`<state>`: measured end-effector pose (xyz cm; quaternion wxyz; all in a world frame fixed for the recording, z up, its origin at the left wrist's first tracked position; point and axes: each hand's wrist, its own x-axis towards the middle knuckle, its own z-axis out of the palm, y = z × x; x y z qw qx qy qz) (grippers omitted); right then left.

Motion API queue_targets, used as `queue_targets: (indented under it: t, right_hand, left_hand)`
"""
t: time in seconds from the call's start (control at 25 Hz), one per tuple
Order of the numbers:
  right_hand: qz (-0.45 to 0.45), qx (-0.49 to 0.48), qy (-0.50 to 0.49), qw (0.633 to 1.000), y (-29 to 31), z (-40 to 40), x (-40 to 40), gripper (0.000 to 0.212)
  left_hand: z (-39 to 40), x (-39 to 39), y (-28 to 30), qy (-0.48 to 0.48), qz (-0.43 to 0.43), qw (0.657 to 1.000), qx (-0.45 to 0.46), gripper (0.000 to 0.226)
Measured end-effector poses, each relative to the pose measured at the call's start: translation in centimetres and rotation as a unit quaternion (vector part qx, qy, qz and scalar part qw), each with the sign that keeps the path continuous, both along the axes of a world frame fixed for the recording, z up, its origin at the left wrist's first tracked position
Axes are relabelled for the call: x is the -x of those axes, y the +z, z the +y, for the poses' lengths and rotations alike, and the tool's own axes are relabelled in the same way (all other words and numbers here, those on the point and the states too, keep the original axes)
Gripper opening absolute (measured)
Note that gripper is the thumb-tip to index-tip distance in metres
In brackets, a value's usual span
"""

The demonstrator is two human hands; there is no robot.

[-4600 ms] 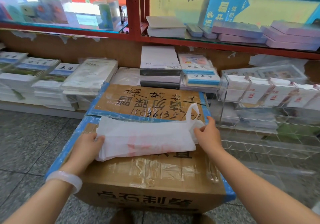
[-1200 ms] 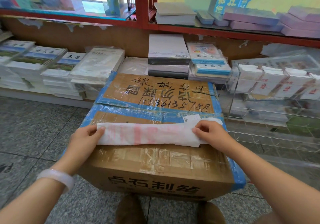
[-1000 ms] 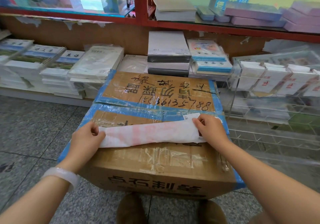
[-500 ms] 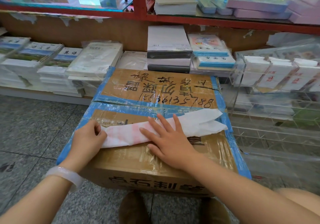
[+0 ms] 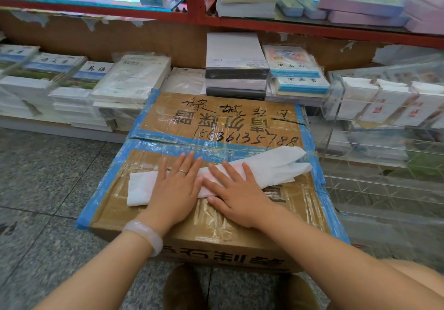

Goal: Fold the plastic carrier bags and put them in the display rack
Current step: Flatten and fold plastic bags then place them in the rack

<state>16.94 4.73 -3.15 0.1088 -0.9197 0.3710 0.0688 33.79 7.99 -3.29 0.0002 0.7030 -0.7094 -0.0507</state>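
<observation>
Head view. White plastic carrier bag (image 5: 271, 169), folded into a long narrow strip with faint red print, lies across the near half of a taped cardboard box (image 5: 216, 216) on the floor. Left hand (image 5: 176, 189) and right hand (image 5: 236, 196) lie side by side on the strip's middle, fingers straight and spread, pressing flat; neither grips. Handle end splays loose at the right, left end lies flat.

Step in hand, by my reading: smoothing air out of the lengthwise fold. Next move likely calls for folding the strip end over end into a compact packet, then carrying it to the clear acrylic display rack (image 5: 384, 117) at right, where white folded packets already sit.

Writing: box top carries handwritten digits, roughly "…3613 5788", first digits unclear, plus inverted Chinese characters. A booklet (image 5: 96, 69) behind reads "英语".
</observation>
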Motion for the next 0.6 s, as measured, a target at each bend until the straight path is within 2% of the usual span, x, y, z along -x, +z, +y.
queue_targets:
  t: [0.08, 0.16, 0.24, 0.36, 0.44, 0.52, 0.6]
  right_hand:
    - [0.003, -0.003, 0.002, 1.0, -0.1, -0.3, 0.4, 0.084]
    - [0.013, -0.002, -0.021, 1.0, -0.2, -1.5, 2.0, 0.083]
    - [0.034, 0.004, -0.071, 0.997, -0.1, -3.2, 4.5, 0.087]
    - [0.062, 0.028, -0.149, 0.986, 0.1, -4.5, 8.4, 0.091]
    - [0.07, 0.059, -0.169, 0.981, 0.9, -4.3, 9.5, 0.073]
    - [0.02, 0.113, -0.173, 0.978, 2.0, -3.7, 9.6, 0.051]
    - [-0.094, 0.21, -0.145, 0.962, 3.4, -2.2, 8.9, 0.042]
  left_hand:
    - [-0.1, -1.0, -0.7, 0.055, -0.038, 0.997, -0.039, 0.073]
    - [0.4, -2.2, -0.6, 0.113, -0.038, 0.992, -0.045, 0.054]
    - [1.1, -2.9, -0.5, 0.156, -0.01, 0.987, -0.041, 0.052]
    - [1.6, -3.0, -0.1, 0.169, -0.003, 0.985, -0.044, 0.052]
    - [1.3, -3.0, 0.3, 0.163, -0.032, 0.985, -0.039, 0.052]
    - [0.8, -3.0, 0.9, 0.141, -0.045, 0.989, 0.007, 0.05]
    - [0.2, -3.0, 1.4, 0.101, -0.003, 0.993, 0.06, 0.044]
